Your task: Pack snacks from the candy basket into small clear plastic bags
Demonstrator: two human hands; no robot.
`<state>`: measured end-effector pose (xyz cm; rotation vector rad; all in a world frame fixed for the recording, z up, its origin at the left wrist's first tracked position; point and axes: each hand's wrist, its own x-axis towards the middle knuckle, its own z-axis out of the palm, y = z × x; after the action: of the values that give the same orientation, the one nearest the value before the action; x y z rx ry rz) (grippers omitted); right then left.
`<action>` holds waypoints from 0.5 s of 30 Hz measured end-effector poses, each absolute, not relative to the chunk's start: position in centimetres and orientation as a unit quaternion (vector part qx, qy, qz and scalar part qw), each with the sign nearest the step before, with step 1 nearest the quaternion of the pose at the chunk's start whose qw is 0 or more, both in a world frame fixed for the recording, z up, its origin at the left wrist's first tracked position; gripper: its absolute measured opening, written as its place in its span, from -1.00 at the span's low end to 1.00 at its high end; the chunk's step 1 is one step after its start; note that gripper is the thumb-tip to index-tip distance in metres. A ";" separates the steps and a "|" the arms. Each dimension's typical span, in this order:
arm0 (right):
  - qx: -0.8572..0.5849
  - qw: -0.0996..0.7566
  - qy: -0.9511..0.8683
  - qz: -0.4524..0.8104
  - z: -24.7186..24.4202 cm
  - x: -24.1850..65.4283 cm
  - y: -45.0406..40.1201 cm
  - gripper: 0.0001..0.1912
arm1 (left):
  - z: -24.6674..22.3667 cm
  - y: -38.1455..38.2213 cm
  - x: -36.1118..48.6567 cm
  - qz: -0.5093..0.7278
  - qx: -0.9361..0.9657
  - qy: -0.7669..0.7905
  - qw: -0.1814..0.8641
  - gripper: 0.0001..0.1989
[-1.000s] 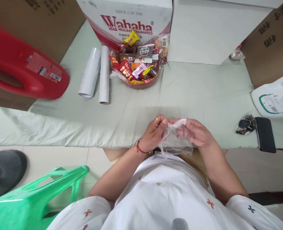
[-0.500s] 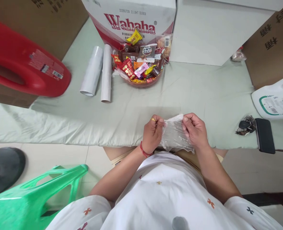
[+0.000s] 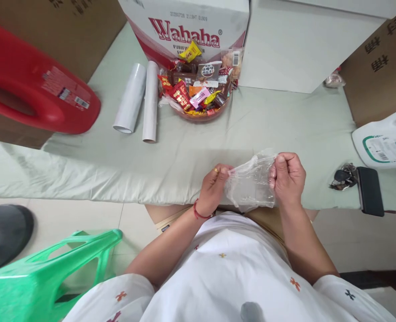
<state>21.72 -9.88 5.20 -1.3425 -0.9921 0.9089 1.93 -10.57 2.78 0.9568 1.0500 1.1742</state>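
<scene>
A clear plastic bag (image 3: 251, 181) is stretched between my two hands at the front edge of the cloth-covered table. My left hand (image 3: 214, 188), with a ring and a red bracelet, pinches the bag's left side. On the other side, my right hand (image 3: 288, 178) grips its upper right corner, fingers closed. Crumpled film runs along the top of the bag. Beyond my hands, a bowl (image 3: 201, 117) heaped with wrapped sweets and snacks stands against a Wahaha carton (image 3: 187, 27).
Two white rolls (image 3: 130, 98) lie left of the bowl, beside a red jug (image 3: 67, 98). At the right are keys (image 3: 343, 176), a black phone (image 3: 370, 191) and a white bottle (image 3: 385, 143). A green stool (image 3: 33, 279) stands on the floor at lower left.
My right hand has moved right and slightly up, away from my left hand. The bag's top is now pulled wider and spread out more between them.
</scene>
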 end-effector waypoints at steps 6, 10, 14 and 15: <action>-0.572 0.557 -0.439 0.413 6.2 22.1 -9.9 -0.64 | 3.7 -7.7 1.4 0.359 0.254 0.353 0.826 -0.31; -0.585 0.542 -0.456 0.395 6.3 21.9 -10.0 -0.64 | 4.3 -7.1 1.8 0.340 0.393 0.378 0.766 -0.38; -0.593 0.533 -0.451 0.400 6.0 22.2 -10.2 -0.66 | 4.0 -7.3 2.6 0.391 0.456 0.384 0.701 -0.47; -0.596 0.535 -0.445 0.401 5.9 22.2 -10.3 -0.65 | 3.8 -7.4 2.7 0.411 0.454 0.392 0.686 -0.48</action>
<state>22.24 -10.28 5.90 -1.4190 -1.0598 0.9541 2.70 -7.42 3.76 1.0170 0.8774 0.9206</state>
